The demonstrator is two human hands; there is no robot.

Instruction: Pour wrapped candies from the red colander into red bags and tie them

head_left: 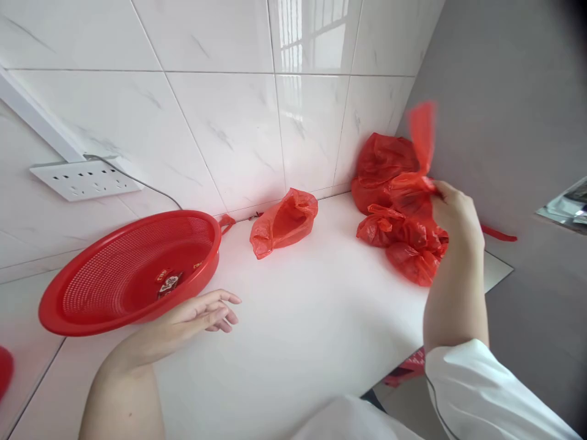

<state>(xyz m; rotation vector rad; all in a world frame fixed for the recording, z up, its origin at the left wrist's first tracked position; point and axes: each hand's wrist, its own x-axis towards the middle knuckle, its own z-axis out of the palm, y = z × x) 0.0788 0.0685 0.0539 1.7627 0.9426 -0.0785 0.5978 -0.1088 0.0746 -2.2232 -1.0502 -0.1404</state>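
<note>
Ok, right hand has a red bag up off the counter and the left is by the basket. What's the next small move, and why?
Probably bring the left hand across to the red bag. The right hand pinches it alone, its top blurred in mid-air above the bag pile, while the left rests open and free beside the red basket. Two hands would likely steady it.

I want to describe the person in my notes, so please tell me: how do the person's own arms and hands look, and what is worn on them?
Both hands are bare: no gloves, rings or watch show. The left hand and its forearm are uncovered up to the picture's lower edge. The right hand has a bare forearm too; a loose white sleeve begins near the elbow, with a thin dark cord running along it.
</note>
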